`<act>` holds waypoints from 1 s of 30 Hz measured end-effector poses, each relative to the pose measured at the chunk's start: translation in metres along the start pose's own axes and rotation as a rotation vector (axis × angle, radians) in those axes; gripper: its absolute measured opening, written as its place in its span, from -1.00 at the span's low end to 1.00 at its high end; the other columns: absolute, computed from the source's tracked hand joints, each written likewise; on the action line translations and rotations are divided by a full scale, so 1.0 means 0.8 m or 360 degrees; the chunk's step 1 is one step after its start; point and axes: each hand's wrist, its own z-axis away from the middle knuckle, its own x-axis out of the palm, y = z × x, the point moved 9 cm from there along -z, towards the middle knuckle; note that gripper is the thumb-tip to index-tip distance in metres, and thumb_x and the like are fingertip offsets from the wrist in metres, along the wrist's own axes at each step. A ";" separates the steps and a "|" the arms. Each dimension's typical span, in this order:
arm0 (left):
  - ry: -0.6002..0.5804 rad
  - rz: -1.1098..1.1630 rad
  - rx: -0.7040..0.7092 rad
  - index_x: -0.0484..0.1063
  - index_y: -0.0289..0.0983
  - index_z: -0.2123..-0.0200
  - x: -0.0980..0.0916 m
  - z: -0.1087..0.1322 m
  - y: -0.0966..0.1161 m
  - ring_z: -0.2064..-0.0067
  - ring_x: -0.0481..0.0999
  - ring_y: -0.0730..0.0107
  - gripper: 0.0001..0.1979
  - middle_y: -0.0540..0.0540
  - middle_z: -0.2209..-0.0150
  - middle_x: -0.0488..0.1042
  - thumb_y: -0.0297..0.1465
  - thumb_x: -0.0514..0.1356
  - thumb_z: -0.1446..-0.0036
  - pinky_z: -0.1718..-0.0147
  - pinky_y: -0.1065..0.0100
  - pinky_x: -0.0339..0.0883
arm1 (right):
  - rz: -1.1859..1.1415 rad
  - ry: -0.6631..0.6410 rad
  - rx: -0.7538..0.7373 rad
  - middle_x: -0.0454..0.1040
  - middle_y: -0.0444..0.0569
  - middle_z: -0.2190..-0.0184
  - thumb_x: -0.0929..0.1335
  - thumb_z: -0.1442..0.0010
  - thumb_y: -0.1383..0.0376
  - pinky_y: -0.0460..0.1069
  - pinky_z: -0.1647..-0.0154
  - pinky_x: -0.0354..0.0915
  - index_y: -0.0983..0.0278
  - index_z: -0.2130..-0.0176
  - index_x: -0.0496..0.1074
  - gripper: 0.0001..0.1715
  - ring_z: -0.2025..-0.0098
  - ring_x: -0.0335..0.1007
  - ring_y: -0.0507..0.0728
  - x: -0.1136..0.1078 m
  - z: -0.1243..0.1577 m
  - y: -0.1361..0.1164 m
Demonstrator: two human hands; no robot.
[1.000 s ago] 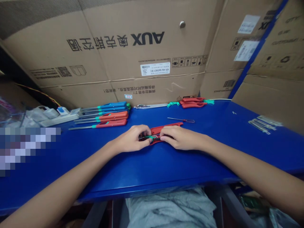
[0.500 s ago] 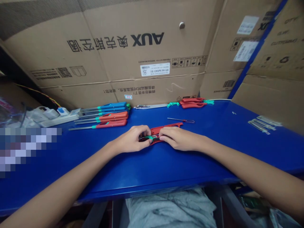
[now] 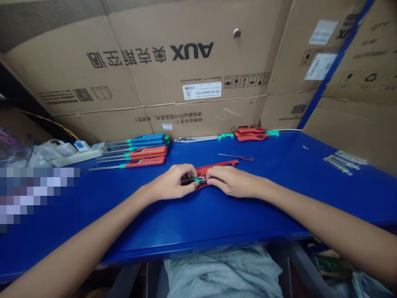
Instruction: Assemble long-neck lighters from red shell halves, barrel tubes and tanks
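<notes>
At the middle of the blue table, my left hand point(image 3: 173, 181) pinches the left end of an opened lighter, close to its green trigger point(image 3: 196, 180). My right hand point(image 3: 231, 181) has its fingertips closed at the dark part point(image 3: 203, 182) inside the lower red half-shell; exactly what they grip is hidden. Thin white wire loops between the two hands. Behind them lies the other red lighter half-shell point(image 3: 234, 163), partly covered by my right fingers. A small screwdriver point(image 3: 247, 158) rests just beyond.
Finished-looking long lighters point(image 3: 145, 162) are stacked at back left, beside a white power strip point(image 3: 81, 154). Metal rods point(image 3: 198, 138), green pieces point(image 3: 226, 136) and red shells point(image 3: 252, 134) line the cardboard wall point(image 3: 149, 74). Clear-looking flat parts point(image 3: 341, 162) lie right.
My right fingertips have shifted very slightly left, and a little more of the dark part shows. My left hand has stayed in place on the lighter.
</notes>
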 end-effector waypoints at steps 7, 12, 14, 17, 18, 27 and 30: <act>0.0015 0.0000 0.0012 0.38 -0.28 0.29 -0.001 0.000 0.001 0.42 0.36 0.46 -0.86 -0.01 0.39 0.43 -0.32 0.17 -0.13 0.44 0.42 0.26 | 0.0023 0.0003 -0.0001 0.45 0.00 0.27 0.19 -0.39 0.31 -0.03 0.25 0.20 0.28 0.24 0.35 -0.80 0.28 0.35 0.11 0.000 0.000 0.001; 0.0004 0.0015 0.0015 0.39 -0.28 0.30 -0.001 0.000 0.003 0.42 0.37 0.46 -0.86 -0.02 0.38 0.44 -0.32 0.17 -0.12 0.43 0.41 0.27 | -0.0056 0.0022 0.0026 0.49 0.00 0.25 0.22 -0.37 0.27 -0.02 0.24 0.21 0.28 0.20 0.38 -0.82 0.24 0.40 0.12 -0.001 0.001 0.003; 0.0009 0.0025 0.0015 0.39 -0.28 0.30 -0.002 0.000 0.003 0.41 0.37 0.45 -0.86 -0.02 0.38 0.44 -0.32 0.18 -0.12 0.43 0.41 0.27 | -0.0075 0.0033 0.0038 0.50 -0.01 0.25 0.24 -0.36 0.28 -0.03 0.26 0.21 0.28 0.19 0.38 -0.84 0.25 0.41 0.12 -0.002 0.002 0.004; 0.0020 0.0022 0.0015 0.39 -0.28 0.29 -0.003 0.000 0.003 0.41 0.37 0.45 -0.86 -0.02 0.38 0.44 -0.32 0.18 -0.11 0.43 0.41 0.27 | -0.0063 0.0060 0.0008 0.51 0.00 0.25 0.24 -0.35 0.31 -0.02 0.24 0.23 0.29 0.19 0.40 -0.84 0.24 0.41 0.12 -0.004 0.002 0.002; 0.0022 0.0015 0.0017 0.39 -0.27 0.29 -0.003 0.001 0.003 0.41 0.37 0.45 -0.86 -0.02 0.38 0.44 -0.32 0.18 -0.11 0.42 0.41 0.27 | -0.0052 0.0064 0.0002 0.51 0.01 0.23 0.24 -0.34 0.32 -0.01 0.22 0.24 0.29 0.18 0.41 -0.83 0.23 0.41 0.13 -0.004 0.002 0.001; 0.0012 0.0010 0.0030 0.37 -0.27 0.30 -0.003 0.001 0.004 0.41 0.34 0.46 -0.88 -0.01 0.37 0.41 -0.34 0.17 -0.11 0.42 0.42 0.26 | 0.0038 -0.0022 0.0093 0.45 0.10 0.18 0.20 -0.36 0.31 0.08 0.12 0.27 0.34 0.08 0.45 -0.71 0.17 0.41 0.18 0.002 0.003 0.001; 0.0014 0.0018 0.0024 0.37 -0.27 0.30 -0.003 0.001 0.004 0.41 0.33 0.46 -0.87 -0.01 0.38 0.41 -0.34 0.17 -0.10 0.42 0.42 0.26 | 0.0039 -0.0012 0.0100 0.45 0.09 0.20 0.20 -0.36 0.32 0.08 0.11 0.27 0.34 0.11 0.45 -0.72 0.17 0.41 0.18 0.002 0.002 0.001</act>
